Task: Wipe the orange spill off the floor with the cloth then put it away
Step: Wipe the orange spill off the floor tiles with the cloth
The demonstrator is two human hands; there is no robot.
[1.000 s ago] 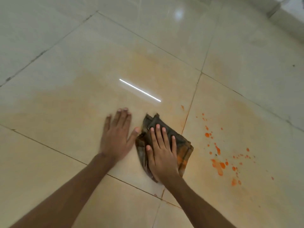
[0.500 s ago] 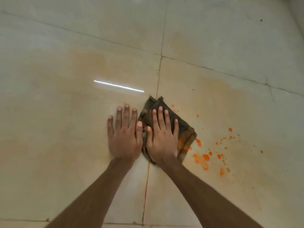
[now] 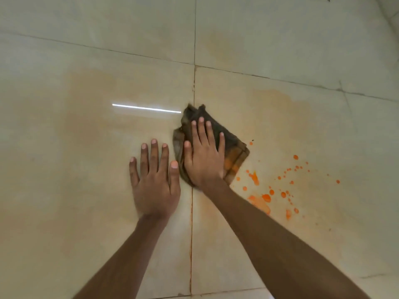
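Flat right grip (image 3: 204,162), fingers straight, pressing the cloth (image 3: 235,152) on the floor (image 3: 86,190).
Cloth dark, crumpled, orange-stained; orange spill (image 3: 266,197) droplets just right of it; left grip (image 3: 154,184) flat and straight-fingered just left.

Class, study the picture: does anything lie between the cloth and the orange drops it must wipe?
Nothing visible does. Only bare tile separates the cloth, pressed by the right hand, from the orange drops to its right.

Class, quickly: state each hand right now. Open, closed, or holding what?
Left hand: open, flat on the floor, holding nothing.
Right hand: open, pressing flat on the cloth.
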